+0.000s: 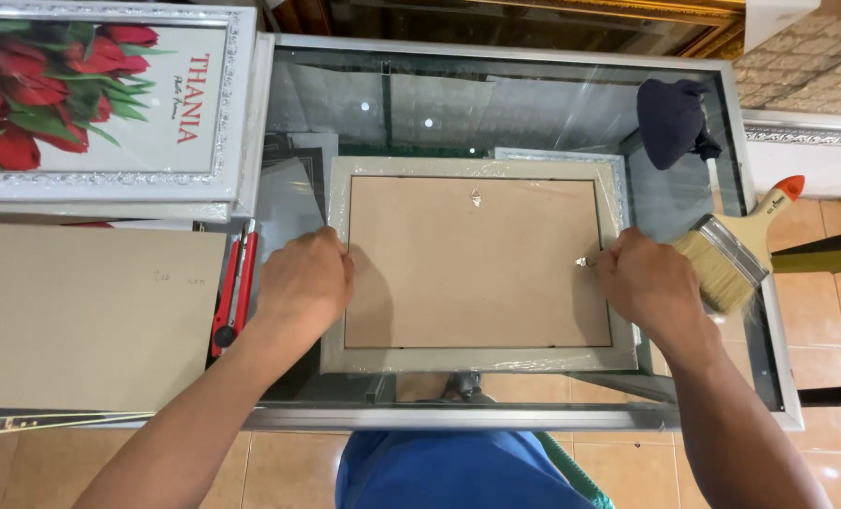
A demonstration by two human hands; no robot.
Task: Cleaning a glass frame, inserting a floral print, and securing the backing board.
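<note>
Both hands (302,283) (648,283) grip a face-down picture frame (477,264).

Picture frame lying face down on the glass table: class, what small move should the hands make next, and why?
Probably press the small metal tab flat onto the brown backing board. The right hand already pinches at it on the right edge of the picture frame, while the left hand steadies the opposite edge. The board sits inside the frame, so securing it looks like the likely next move.

The left hand (305,283) covers the left edge of the picture frame (477,358), and its fingertips are hidden. The tulip print (100,94) is cut by the left edge. The small metal piece at the right hand (648,283) is too small to tell.
</note>
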